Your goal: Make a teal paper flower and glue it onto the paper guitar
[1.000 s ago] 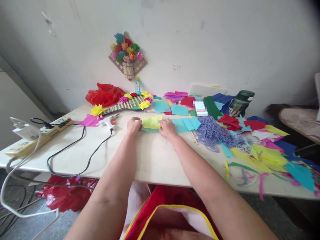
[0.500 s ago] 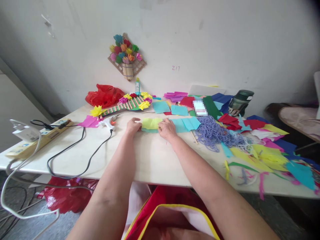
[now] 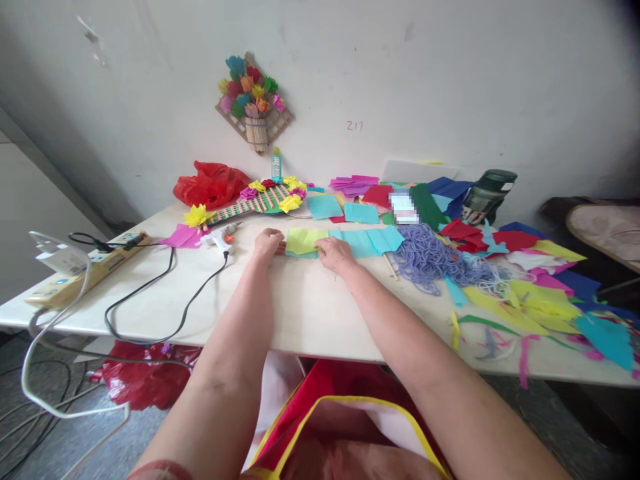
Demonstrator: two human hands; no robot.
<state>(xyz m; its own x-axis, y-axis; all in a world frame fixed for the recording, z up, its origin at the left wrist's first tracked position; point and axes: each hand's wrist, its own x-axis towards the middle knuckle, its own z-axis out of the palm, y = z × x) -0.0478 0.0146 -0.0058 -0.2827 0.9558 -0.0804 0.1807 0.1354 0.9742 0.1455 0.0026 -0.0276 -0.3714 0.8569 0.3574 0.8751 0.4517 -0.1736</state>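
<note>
Yellow rectangular sheet of thin paper (image 3: 303, 241) lies between your two hands, on top of a light-blue paper strip (image 3: 363, 245) on the whitish surface (image 3: 310, 307). The strip shows along the sheet's near edge and runs on rightward, past your right hand (image 3: 334, 255). That hand is partly closed, fingers bent over the sheet's right end and touching it; cannot tell whether it pinches the paper. Your left hand (image 3: 270, 244) is at the sheet's left end, fingers loosely curled — contact with the edge cannot be made out.

Left of your left hand: white glue gun with orange trigger (image 3: 219, 241), lying apart from it. At the strip's right end: tangled heap of violet-blue yarn (image 3: 425, 260), thin wooden stick (image 3: 391, 267) just beside it. Beyond your hands — green guitar-shaped piece trimmed with paper flowers (image 3: 263, 203).
</note>
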